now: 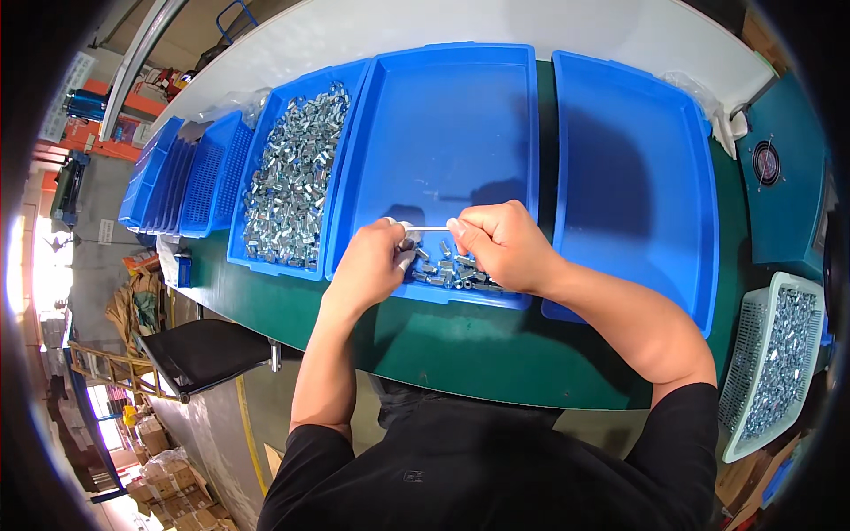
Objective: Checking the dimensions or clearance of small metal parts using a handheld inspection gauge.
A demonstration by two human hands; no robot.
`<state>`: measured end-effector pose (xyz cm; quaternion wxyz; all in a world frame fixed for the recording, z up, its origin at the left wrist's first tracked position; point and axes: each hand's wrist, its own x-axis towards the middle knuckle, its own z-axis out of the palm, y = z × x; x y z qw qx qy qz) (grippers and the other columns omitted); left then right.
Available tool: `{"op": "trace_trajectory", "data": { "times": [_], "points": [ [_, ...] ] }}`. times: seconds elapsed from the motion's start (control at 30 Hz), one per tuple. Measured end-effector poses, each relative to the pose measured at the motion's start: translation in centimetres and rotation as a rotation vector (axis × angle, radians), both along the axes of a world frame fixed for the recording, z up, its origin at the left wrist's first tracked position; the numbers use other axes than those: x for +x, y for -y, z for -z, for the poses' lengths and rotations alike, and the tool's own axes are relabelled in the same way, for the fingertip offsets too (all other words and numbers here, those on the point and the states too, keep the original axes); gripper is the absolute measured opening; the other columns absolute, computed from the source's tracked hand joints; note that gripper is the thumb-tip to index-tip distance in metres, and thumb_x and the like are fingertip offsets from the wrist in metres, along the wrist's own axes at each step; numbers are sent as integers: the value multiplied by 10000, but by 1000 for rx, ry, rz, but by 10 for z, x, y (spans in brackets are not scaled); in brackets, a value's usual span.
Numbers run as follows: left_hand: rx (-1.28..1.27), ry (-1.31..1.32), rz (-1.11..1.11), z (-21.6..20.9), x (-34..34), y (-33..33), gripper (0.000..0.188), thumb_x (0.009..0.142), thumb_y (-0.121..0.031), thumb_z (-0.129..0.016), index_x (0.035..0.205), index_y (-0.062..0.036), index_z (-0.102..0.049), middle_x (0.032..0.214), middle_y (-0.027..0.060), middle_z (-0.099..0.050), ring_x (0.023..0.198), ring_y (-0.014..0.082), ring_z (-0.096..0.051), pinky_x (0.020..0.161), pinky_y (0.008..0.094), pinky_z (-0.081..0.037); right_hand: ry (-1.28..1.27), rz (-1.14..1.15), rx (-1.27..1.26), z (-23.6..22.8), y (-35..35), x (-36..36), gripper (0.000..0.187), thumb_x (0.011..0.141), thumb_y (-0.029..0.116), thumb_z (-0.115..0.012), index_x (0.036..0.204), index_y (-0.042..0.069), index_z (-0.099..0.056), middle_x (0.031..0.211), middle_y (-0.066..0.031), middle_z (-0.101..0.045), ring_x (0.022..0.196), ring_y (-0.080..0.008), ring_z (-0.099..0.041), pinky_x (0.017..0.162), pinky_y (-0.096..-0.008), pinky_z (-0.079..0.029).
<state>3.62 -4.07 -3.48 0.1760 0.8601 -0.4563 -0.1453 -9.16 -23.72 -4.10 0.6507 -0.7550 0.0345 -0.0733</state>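
Both hands are up over the near part of the middle blue tray [443, 124], one thin metal rod [430, 229] running level between them. Left hand [374, 258] pinches the rod's left end with its fingertips; can't tell whether a small part is hidden in that grip. Right hand [506, 241] has the other end nipped between thumb and curled index finger, remaining fingers folded in. Mid-length of the rod is bare.

Below the hands, loose metal pieces [452, 276] lie along the tray's near edge (some look hex-sided, at least one shows a hole in its end). Left blue tray [274, 268] sits just beside, spread with many similar short pieces [292, 177]. Right blue tray [673, 159] is across a narrow gap. All three trays are on the green table [443, 354].

Far left: blue baskets [186, 177], nested and tilted. Far right: pale basket [745, 354] heaped with small metal parts [784, 363], near a green machine [801, 212] with a round fan [768, 165]. Black chair [208, 354] at lower left.
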Motion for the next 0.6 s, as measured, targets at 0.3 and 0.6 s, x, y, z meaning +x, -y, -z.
{"op": "trace_trajectory", "data": {
  "times": [0.3,0.6],
  "points": [
    [-794,-895,-378,18,-9,-4,129,911,14,-677,1033,-23,-655,884,37,-672,764,120,-641,707,255,-530,41,21,-25,0,2,0,347,995,178,-572,702,-4,-608,512,-51,-469,500,-103,-378,496,-320,-328],
    [-938,-1010,-371,29,-12,-7,140,920,16,-664,1056,-18,-658,924,67,-688,783,136,-658,722,268,-550,53,-21,-208,5,2,1,318,947,158,-593,676,-4,-621,579,-192,-567,487,-344,-508,510,-408,-395]
  ]
}}
